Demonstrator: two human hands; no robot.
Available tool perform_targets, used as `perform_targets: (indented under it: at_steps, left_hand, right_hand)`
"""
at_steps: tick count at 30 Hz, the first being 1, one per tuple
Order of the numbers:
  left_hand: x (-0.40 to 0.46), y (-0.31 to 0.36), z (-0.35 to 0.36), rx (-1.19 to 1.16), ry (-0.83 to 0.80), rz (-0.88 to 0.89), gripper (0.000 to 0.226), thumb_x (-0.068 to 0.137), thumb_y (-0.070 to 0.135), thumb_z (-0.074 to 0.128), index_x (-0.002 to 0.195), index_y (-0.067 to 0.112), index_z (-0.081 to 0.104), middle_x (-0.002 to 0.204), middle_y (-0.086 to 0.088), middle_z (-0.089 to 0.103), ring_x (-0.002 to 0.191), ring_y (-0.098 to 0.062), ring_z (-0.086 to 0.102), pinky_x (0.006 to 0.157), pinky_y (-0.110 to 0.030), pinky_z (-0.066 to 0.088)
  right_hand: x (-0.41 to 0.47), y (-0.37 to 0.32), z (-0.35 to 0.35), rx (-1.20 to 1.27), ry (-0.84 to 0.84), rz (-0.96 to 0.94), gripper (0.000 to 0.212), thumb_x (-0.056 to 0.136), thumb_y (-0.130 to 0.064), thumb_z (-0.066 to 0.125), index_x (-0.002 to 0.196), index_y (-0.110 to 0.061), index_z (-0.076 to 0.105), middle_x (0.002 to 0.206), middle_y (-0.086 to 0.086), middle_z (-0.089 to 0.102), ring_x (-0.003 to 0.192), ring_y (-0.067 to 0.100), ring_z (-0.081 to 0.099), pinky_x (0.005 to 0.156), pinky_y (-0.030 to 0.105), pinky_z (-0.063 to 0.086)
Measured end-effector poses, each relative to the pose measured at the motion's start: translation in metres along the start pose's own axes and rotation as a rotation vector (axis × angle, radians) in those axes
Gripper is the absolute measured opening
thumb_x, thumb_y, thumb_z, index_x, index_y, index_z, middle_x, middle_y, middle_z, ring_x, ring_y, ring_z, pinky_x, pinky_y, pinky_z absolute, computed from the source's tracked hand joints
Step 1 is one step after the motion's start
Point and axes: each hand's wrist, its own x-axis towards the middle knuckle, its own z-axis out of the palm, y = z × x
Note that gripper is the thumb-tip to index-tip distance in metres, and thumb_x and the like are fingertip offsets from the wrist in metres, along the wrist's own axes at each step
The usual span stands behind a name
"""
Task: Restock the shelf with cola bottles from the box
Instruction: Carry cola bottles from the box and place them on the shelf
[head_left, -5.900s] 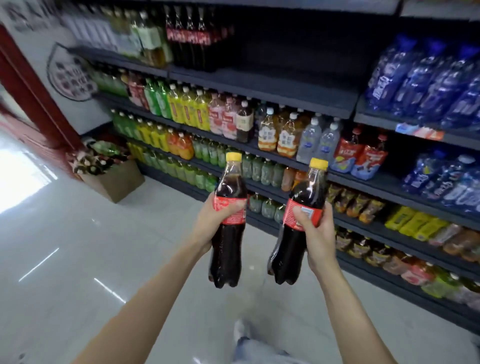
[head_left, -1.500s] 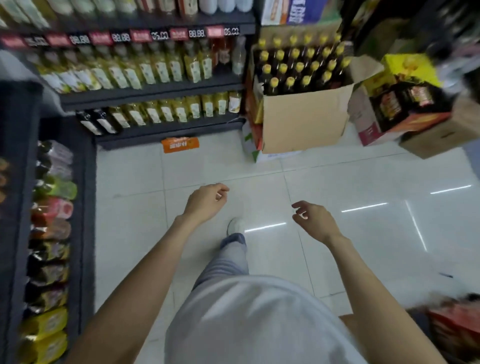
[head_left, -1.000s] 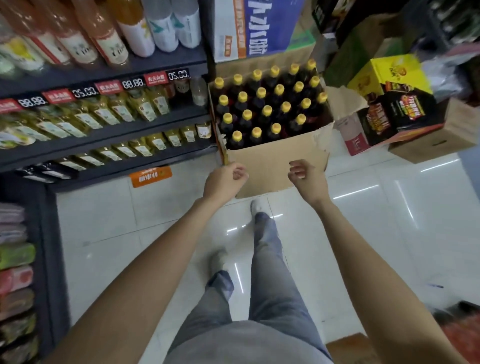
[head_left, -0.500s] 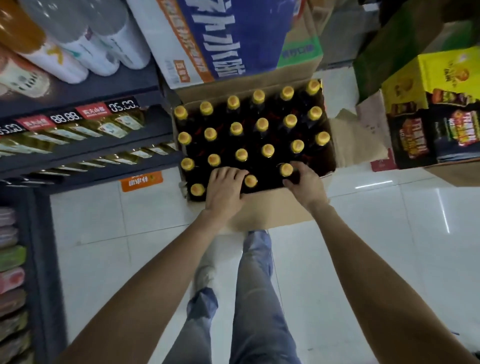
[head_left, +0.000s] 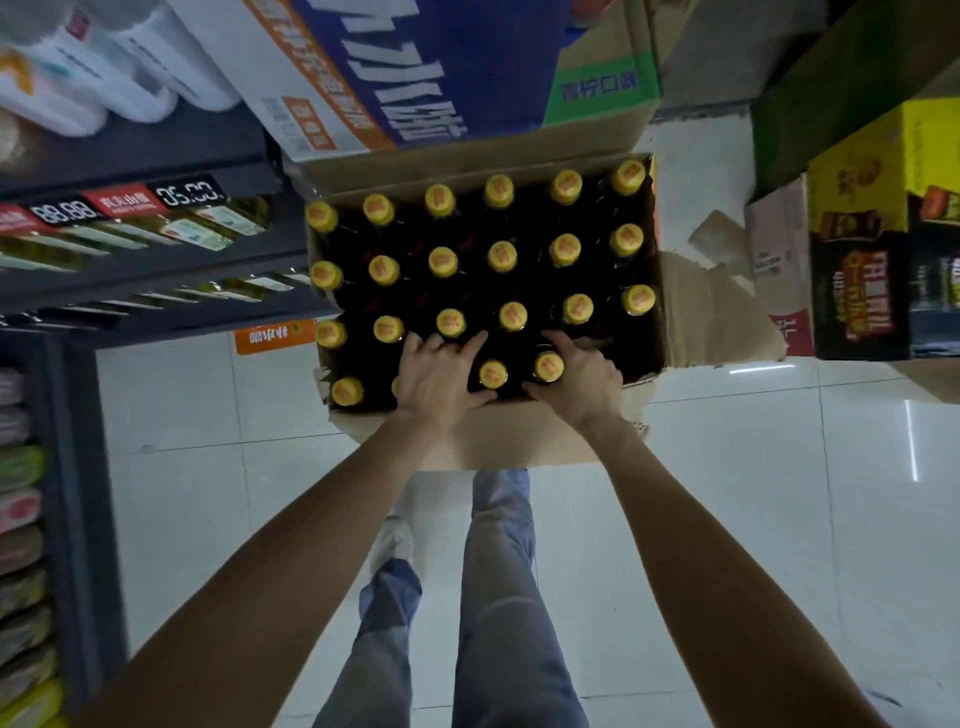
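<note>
Yellow-capped cola bottles (head_left: 503, 255) are nearly filling the box (head_left: 519, 441) on the floor. The left hand (head_left: 441, 379) is closing on one neck, the right hand (head_left: 582, 376) is curling round another; most restocking seems left.

Dim overall, with cool light from overhead. Bright streaks of glare lie on the glossy floor tiles (head_left: 779, 519) at three o'clock. The open box (head_left: 493, 441) interior is deeply shadowed. Wide-angle stretching and soft blur smear the shelf bottles (head_left: 78, 78) at ten o'clock.
</note>
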Motion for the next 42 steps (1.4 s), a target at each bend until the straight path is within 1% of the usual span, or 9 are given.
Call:
perform_targets:
  at_steps: [7,11,16,21,27,33,36,38,42]
  left_hand:
    - [-0.004,0.013,-0.002,-0.125,0.062,-0.082,0.066,0.081,0.053,0.061,0.137,0.024,0.043,0.106,-0.006,0.070,0.103,-0.025,0.062,0.085,-0.033,0.040]
    - [0.004,0.030,-0.007,-0.263,-0.037,-0.209,0.073,0.075,0.063,0.063,0.133,0.022,0.045,0.101,-0.008,0.070,0.096,-0.031,0.066,0.071,-0.032,0.044]
    - [0.005,0.032,-0.005,-0.383,-0.058,-0.270,0.074,0.074,0.057,0.069,0.136,0.026,0.044,0.110,-0.008,0.068,0.103,-0.032,0.063,0.078,-0.036,0.048]
    - [-0.022,0.031,-0.027,-0.517,0.097,-0.238,0.071,0.072,0.051,0.074,0.134,0.026,0.051,0.106,-0.004,0.071,0.099,-0.027,0.066,0.073,-0.032,0.049]
    - [-0.071,0.021,-0.074,-0.833,0.344,-0.234,0.070,0.063,0.045,0.078,0.124,0.016,0.061,0.111,-0.001,0.070,0.104,-0.018,0.065,0.079,-0.023,0.048]
    - [-0.150,-0.022,-0.123,-1.297,0.563,-0.319,0.070,0.065,0.044,0.078,0.127,0.022,0.056,0.116,0.010,0.065,0.110,-0.003,0.060,0.095,-0.022,0.048]
    - [-0.192,-0.045,-0.136,-1.516,0.699,-0.453,0.068,0.069,0.023,0.080,0.130,0.024,0.048,0.113,0.012,0.063,0.107,-0.002,0.062,0.094,-0.025,0.049]
    - [-0.220,-0.057,-0.138,-1.693,0.854,-0.583,0.065,0.069,0.009,0.080,0.124,0.017,0.047,0.107,0.010,0.061,0.096,0.006,0.063,0.085,-0.016,0.050]
    - [-0.287,-0.086,-0.128,-1.901,1.225,-0.779,0.061,0.062,0.036,0.070,0.113,0.008,0.052,0.098,0.001,0.063,0.091,-0.007,0.062,0.085,-0.027,0.049]
  right_hand:
    - [-0.026,0.008,0.001,0.296,0.360,-0.092,0.069,0.063,-0.038,0.079,0.125,-0.018,0.056,0.093,0.007,0.070,0.085,0.027,0.067,0.065,0.032,0.052]
    - [-0.024,0.010,0.007,0.365,0.349,-0.074,0.069,0.064,-0.035,0.078,0.127,-0.017,0.055,0.101,0.007,0.069,0.093,0.026,0.065,0.070,0.033,0.053]
    - [-0.026,0.015,0.005,0.363,0.355,-0.097,0.069,0.064,-0.041,0.074,0.127,-0.018,0.055,0.096,0.007,0.069,0.090,0.025,0.065,0.068,0.030,0.050]
    - [-0.043,0.012,-0.021,0.364,0.371,-0.204,0.072,0.067,-0.050,0.065,0.129,-0.014,0.053,0.101,0.005,0.070,0.092,0.021,0.066,0.069,0.023,0.046]
    - [-0.070,-0.017,-0.080,0.480,0.365,-0.278,0.064,0.068,-0.043,0.074,0.120,-0.010,0.056,0.103,0.002,0.067,0.097,0.018,0.061,0.081,0.030,0.050]
    - [-0.104,-0.067,-0.141,0.762,0.191,-0.392,0.047,0.074,-0.033,0.070,0.115,-0.022,0.051,0.109,0.007,0.059,0.102,0.021,0.058,0.087,0.041,0.051]
    - [-0.120,-0.107,-0.157,0.948,0.032,-0.436,0.052,0.073,-0.036,0.062,0.121,-0.028,0.046,0.109,-0.006,0.061,0.101,0.003,0.059,0.087,0.022,0.048]
    - [-0.133,-0.140,-0.152,1.007,-0.088,-0.453,0.058,0.069,-0.041,0.056,0.124,-0.025,0.043,0.107,-0.010,0.059,0.094,-0.006,0.058,0.083,0.015,0.045]
    - [-0.171,-0.210,-0.115,0.901,-0.341,-0.532,0.043,0.072,-0.048,0.054,0.114,-0.035,0.050,0.104,-0.012,0.060,0.096,0.002,0.059,0.091,0.037,0.049]
